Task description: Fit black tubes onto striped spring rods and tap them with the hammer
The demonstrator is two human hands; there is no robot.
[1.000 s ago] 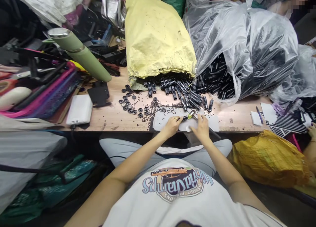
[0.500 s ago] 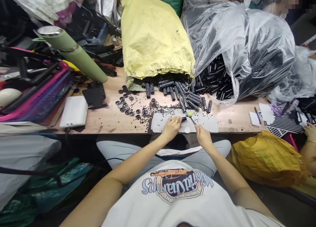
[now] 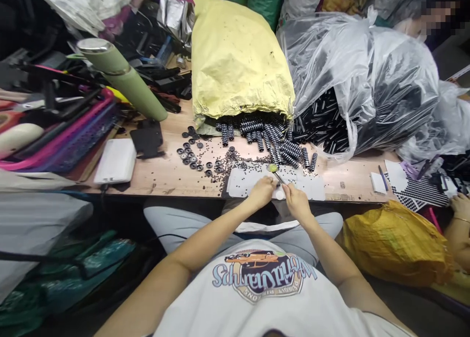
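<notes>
Tool (image 3: 278,175): thin, yellow-green tipped; I see its long axis slanting from my right hand up-left, tip over the white sheet (image 3: 312,186).
Right hand (image 3: 295,202): fingers closed on the tool's lower end.
Left hand (image 3: 261,192): resting on the sheet; grip I cannot tell.

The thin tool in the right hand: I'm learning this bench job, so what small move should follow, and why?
Probably lower the tool's tip onto the white sheet. The right hand holds it slanted, tip by a small yellow-green piece, while the left hand rests on the sheet beside it, and small dark beads lie close.
</notes>
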